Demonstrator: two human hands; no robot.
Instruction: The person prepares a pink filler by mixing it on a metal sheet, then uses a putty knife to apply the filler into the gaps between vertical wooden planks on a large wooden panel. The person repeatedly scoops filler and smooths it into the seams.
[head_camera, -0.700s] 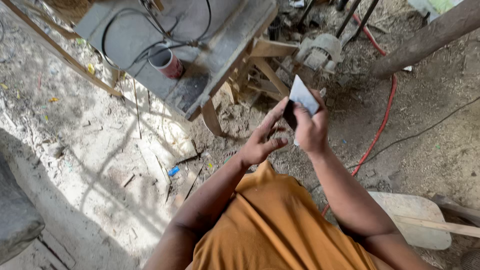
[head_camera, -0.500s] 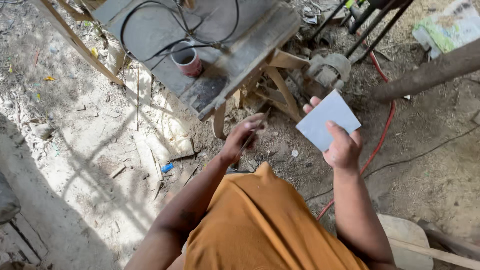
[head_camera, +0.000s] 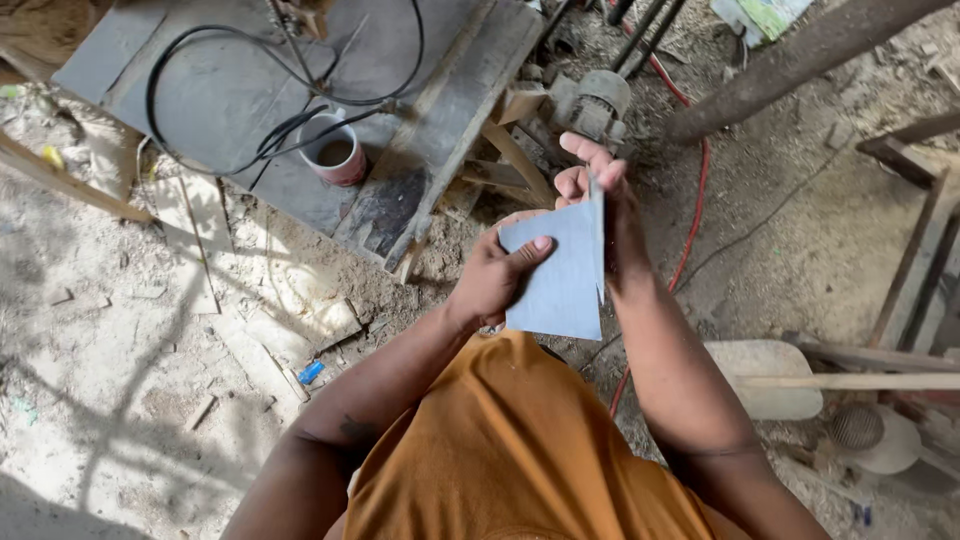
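Note:
A pale blue-grey sheet (head_camera: 560, 285), thin and folded along one edge, hangs in front of my chest. My left hand (head_camera: 492, 275) grips its left side, thumb on top of the sheet. My right hand (head_camera: 598, 185) pinches the upper fold with fingers pointing up. Both arms reach out over my orange shirt (head_camera: 520, 450).
A grey metal worktable (head_camera: 220, 90) stands at the upper left with a black cable (head_camera: 240, 120) and a cup (head_camera: 335, 150) on it. An electric motor (head_camera: 595, 100) sits below its edge. A red hose (head_camera: 695, 215) runs over the dirt. Wooden pieces and a shovel blade (head_camera: 765, 375) lie to the right.
The left hand has come up and taken hold of the sheet, which the right hand alone held out before. The sheet is now lower, closer to my chest, and folded.

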